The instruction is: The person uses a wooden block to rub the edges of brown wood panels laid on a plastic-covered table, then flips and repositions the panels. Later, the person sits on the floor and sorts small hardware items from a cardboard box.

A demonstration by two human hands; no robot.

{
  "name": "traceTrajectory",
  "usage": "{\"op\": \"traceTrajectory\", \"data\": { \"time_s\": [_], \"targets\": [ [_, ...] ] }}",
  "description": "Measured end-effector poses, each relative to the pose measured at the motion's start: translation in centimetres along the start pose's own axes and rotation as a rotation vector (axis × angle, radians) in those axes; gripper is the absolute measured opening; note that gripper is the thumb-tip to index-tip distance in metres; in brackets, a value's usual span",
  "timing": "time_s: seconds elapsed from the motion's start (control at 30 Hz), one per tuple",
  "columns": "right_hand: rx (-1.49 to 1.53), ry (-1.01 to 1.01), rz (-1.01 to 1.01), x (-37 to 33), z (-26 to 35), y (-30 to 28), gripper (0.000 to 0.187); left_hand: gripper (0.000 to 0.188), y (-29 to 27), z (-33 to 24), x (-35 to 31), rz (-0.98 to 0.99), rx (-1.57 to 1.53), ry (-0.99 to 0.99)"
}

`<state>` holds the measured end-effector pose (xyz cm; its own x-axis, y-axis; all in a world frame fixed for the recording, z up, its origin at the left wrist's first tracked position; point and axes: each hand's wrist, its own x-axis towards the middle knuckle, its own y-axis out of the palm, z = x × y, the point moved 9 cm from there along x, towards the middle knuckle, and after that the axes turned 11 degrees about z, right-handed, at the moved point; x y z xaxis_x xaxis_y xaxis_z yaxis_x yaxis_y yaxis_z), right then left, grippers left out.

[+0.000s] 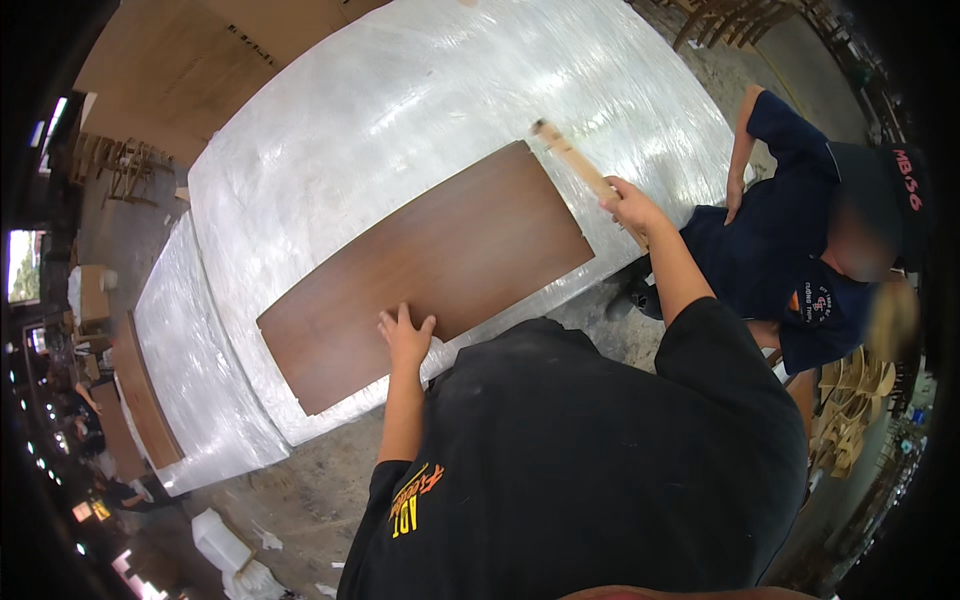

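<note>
Left hand (407, 337) rests open on the brown panel (440, 262), mid-frame; right of centre, the right hand (634, 207) grips a wooden stick (575, 156), which could scratch the panel if dropped.

Big flat work surface wrapped in shiny plastic film (400, 110). On it: 1 dark-brown rect. wooden panel w/ small corner notches (480, 230), lying flat, long side approx. parallel to near edge & close to it. Smaller film-wrapped surface (195, 340) adjoins on L; long brown wooden board (152, 400) along its outer edge, unclear if on top. Grey concrete floor (320, 465) below, w/ white block (220, 540) on it.
</note>
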<state>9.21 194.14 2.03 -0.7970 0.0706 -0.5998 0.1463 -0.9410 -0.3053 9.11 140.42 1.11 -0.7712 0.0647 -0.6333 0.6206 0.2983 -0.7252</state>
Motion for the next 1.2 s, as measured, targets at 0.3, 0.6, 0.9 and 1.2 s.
{"op": "traceTrajectory", "data": {
  "time_s": [0.3, 0.6, 0.9, 1.2],
  "targets": [
    [0.704, -0.141, 1.161, -8.8, 23.4, 40.3, 0.046, 0.059, -12.1, -0.2, -3.8, 0.236, -1.319, 0.670],
    [0.061, -0.226, 0.871, -8.5, 31.8, 59.0, 0.040, 0.034, -18.7, 21.8, -3.8, -0.277, -1.011, 0.504],
    [0.188, -0.237, 0.892, -9.0, 33.5, 60.1, 0.038, 0.040, -20.9, 32.0, -3.4, -0.193, -1.374, 0.349],
    [0.413, -0.460, 0.884, -9.1, 39.0, 55.5, 0.045, 0.060, -29.0, 22.9, -6.8, 0.378, -0.825, 0.439]
  ]
}}
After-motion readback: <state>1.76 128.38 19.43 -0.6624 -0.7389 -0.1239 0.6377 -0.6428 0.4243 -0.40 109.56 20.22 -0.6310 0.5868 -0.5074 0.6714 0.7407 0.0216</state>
